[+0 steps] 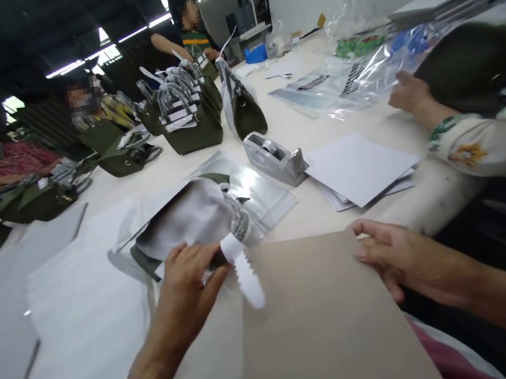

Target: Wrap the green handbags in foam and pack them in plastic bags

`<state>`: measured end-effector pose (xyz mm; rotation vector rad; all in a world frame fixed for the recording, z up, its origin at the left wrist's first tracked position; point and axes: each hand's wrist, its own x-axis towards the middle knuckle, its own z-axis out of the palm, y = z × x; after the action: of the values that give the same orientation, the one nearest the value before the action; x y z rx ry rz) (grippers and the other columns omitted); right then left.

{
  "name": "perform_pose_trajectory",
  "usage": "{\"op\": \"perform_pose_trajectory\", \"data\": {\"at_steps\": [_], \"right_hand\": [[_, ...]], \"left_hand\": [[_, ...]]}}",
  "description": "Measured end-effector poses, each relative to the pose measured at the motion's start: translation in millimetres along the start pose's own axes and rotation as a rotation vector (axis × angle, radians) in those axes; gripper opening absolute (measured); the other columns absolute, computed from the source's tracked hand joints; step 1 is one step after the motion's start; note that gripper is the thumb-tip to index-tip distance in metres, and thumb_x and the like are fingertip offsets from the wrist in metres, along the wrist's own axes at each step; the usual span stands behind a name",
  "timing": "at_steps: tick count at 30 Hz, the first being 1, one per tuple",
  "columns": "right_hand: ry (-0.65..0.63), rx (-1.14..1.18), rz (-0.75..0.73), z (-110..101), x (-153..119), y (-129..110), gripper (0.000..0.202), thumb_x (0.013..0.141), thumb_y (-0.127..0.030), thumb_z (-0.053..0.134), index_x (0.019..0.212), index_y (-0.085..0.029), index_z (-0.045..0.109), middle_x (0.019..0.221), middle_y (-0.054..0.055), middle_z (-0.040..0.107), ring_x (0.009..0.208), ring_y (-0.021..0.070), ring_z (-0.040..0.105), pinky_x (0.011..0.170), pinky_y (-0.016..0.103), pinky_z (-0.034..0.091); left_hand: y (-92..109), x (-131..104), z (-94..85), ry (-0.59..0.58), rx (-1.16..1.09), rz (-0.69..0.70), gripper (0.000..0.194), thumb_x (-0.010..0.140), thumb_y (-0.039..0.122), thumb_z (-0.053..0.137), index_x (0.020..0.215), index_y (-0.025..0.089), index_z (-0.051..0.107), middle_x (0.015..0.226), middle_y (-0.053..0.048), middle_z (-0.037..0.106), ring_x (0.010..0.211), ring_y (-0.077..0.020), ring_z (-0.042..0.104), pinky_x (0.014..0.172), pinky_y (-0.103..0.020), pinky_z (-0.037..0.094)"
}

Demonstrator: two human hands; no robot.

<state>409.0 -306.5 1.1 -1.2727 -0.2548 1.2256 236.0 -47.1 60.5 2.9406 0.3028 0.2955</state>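
Note:
My left hand point(191, 282) grips the edge of a handbag point(184, 218) that lies on its side, its body covered in pale wrapping with dark green parts showing. A white notched strip point(247, 275) hangs from the bag beside my fingertips. On the right, my right hand point(391, 250) pinches the upper right corner of a large grey-brown board point(325, 320). The board slants down toward my body, its top edge close to the bag. Clear plastic point(265, 203) lies partly beneath the bag.
A tape dispenser point(276, 159) and white sheets point(361, 167) stand beyond the board. Green handbags point(194, 131) are grouped farther back. At right, another person's hand point(410, 93) touches a dark green bag point(476, 68). White wrapping point(88, 310) covers the left side. Several people work behind.

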Motion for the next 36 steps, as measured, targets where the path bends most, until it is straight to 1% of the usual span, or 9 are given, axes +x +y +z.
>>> {"op": "perform_pose_trajectory", "data": {"at_steps": [5,10,15,19,23,26,29,33,36], "right_hand": [[0.193,0.052,-0.037,19.2,25.1,-17.3,0.019,0.075,-0.014,0.054,0.088,-0.019,0.041,0.064,-0.004,0.054,0.042,0.0052,0.05,0.036,0.013,0.045],[0.293,0.086,-0.031,36.1,38.1,-22.6,0.014,0.076,-0.01,0.05,0.083,-0.017,0.041,0.069,-0.001,0.054,0.049,0.0084,0.057,0.045,0.019,0.052],[0.341,0.169,-0.066,58.5,53.9,-10.3,0.017,0.074,-0.007,0.051,0.081,-0.017,0.039,0.071,-0.002,0.053,0.051,0.0094,0.058,0.052,0.025,0.055],[0.311,0.242,-0.084,80.8,82.9,10.0,0.018,0.077,-0.008,0.05,0.081,-0.018,0.037,0.067,-0.004,0.051,0.051,0.0087,0.058,0.055,0.027,0.056],[0.321,0.246,-0.093,105.8,124.7,25.7,0.017,0.081,-0.01,0.047,0.083,-0.019,0.033,0.058,-0.007,0.047,0.048,0.0076,0.056,0.05,0.021,0.053],[0.335,0.216,-0.081,112.9,143.7,28.3,0.015,0.083,-0.016,0.049,0.082,-0.019,0.034,0.055,-0.007,0.048,0.043,0.0074,0.053,0.042,0.017,0.049],[0.306,0.17,-0.033,102.0,133.5,30.4,0.02,0.081,-0.03,0.055,0.082,-0.018,0.039,0.057,-0.004,0.052,0.041,0.0092,0.054,0.036,0.018,0.045],[0.24,0.128,0.115,83.5,95.8,41.7,0.035,0.074,-0.043,0.063,0.082,-0.016,0.043,0.063,0.002,0.057,0.042,0.0119,0.055,0.034,0.021,0.044],[0.159,0.167,0.192,91.3,89.7,51.3,0.04,0.069,-0.043,0.066,0.087,-0.016,0.044,0.069,0.003,0.058,0.05,0.0146,0.059,0.044,0.028,0.051]], "left_hand": [[6.9,9.4,-11.3,-0.082,-0.049,-0.1,0.024,0.082,0.032,0.051,0.101,0.02,0.059,0.089,-0.002,0.064,0.084,-0.0178,0.055,0.091,-0.038,0.034],[10.3,6.5,-3.1,-0.088,-0.014,-0.082,0.02,0.08,0.031,0.055,0.095,0.019,0.061,0.086,-0.001,0.065,0.08,-0.0167,0.056,0.093,-0.038,0.03],[9.4,5.7,2.2,-0.091,-0.01,-0.066,0.023,0.08,0.032,0.056,0.099,0.021,0.059,0.089,0.001,0.066,0.075,-0.0149,0.057,0.095,-0.039,0.027],[10.9,8.2,-2.3,-0.09,-0.007,-0.073,0.019,0.08,0.03,0.055,0.096,0.02,0.061,0.087,-0.001,0.066,0.079,-0.0166,0.057,0.093,-0.038,0.03],[11.9,9.1,-5.2,-0.1,-0.016,-0.085,0.019,0.08,0.029,0.055,0.096,0.021,0.062,0.088,-0.001,0.066,0.081,-0.0172,0.058,0.093,-0.038,0.031],[9.9,8.8,-4.8,-0.095,-0.029,-0.084,0.022,0.08,0.031,0.056,0.099,0.022,0.061,0.089,0.0,0.066,0.079,-0.0163,0.058,0.095,-0.039,0.029],[7.0,7.7,-5.5,-0.056,-0.041,-0.072,0.024,0.08,0.033,0.055,0.101,0.021,0.06,0.089,0.0,0.066,0.081,-0.0167,0.058,0.096,-0.039,0.029],[4.6,6.8,-9.9,-0.043,-0.078,-0.07,0.023,0.081,0.031,0.054,0.101,0.021,0.06,0.087,0.0,0.065,0.08,-0.0162,0.056,0.096,-0.04,0.03],[3.5,7.4,-13.6,-0.049,-0.099,-0.092,0.021,0.081,0.029,0.053,0.1,0.022,0.06,0.087,0.0,0.064,0.081,-0.0163,0.056,0.097,-0.041,0.03]]}}
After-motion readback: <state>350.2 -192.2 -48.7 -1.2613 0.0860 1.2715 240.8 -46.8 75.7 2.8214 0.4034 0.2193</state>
